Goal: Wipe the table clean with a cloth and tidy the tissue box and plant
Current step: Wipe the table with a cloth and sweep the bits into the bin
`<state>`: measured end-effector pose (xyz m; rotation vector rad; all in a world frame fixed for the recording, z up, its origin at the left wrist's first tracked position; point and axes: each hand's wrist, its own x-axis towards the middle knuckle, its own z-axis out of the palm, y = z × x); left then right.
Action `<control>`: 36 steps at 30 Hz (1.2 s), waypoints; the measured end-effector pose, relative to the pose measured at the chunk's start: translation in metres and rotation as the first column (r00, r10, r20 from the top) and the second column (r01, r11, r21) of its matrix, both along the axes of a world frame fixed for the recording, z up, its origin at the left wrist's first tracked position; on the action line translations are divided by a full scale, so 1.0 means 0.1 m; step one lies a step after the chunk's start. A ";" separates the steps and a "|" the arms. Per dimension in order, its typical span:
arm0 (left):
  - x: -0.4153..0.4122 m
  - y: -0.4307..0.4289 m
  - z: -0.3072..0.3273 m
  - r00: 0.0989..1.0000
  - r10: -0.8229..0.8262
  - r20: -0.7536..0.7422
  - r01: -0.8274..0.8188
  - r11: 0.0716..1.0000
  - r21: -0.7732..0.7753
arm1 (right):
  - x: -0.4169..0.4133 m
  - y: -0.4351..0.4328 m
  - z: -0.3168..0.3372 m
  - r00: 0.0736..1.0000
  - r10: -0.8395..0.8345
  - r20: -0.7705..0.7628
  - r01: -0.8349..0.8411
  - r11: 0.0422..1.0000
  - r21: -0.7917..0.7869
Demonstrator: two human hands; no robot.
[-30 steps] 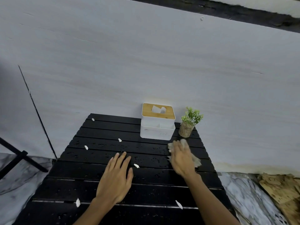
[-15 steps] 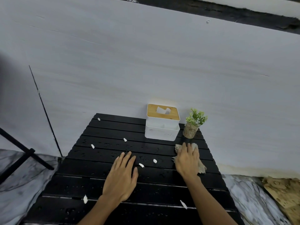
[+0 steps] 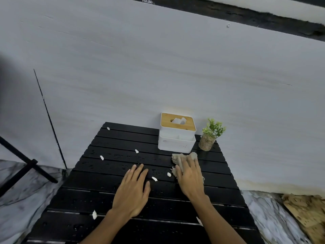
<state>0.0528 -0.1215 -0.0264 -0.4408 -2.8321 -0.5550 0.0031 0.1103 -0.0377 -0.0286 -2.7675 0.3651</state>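
Note:
A black slatted table (image 3: 109, 173) stands against a white wall, wet with droplets and dotted with several white paper scraps (image 3: 154, 178). My right hand (image 3: 190, 178) presses flat on a beige cloth (image 3: 181, 158), just in front of the tissue box. The white tissue box (image 3: 176, 136) with a wooden lid sits at the back right. To its right, at the table's corner, stands a small green plant (image 3: 210, 135) in a glass pot. My left hand (image 3: 132, 191) rests flat on the table's middle, fingers straight.
A black metal stand leg (image 3: 26, 164) crosses the marble floor at the left. Torn brown cardboard (image 3: 307, 213) lies on the floor at the lower right. The wall runs right behind the table's far edge.
My right hand has slid the cloth to the left, back toward the front of the tissue box. A scrap now lies beside the cloth. My left hand has stayed put.

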 end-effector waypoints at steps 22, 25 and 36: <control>0.01 -0.03 0.03 1.000 0.002 0.006 -0.002 1.000 -0.019 | -0.37 -0.49 0.10 0.968 0.250 0.017 -0.243 0.954 -0.177; 0.02 -0.06 0.05 1.000 0.021 0.007 -0.021 1.000 -0.017 | -0.35 -0.47 0.13 0.886 0.458 0.068 -0.430 0.869 -0.244; 0.02 -0.12 0.04 0.998 0.054 0.013 -0.054 0.999 -0.001 | -0.44 -0.43 0.08 0.873 0.420 0.248 -0.375 0.903 -0.210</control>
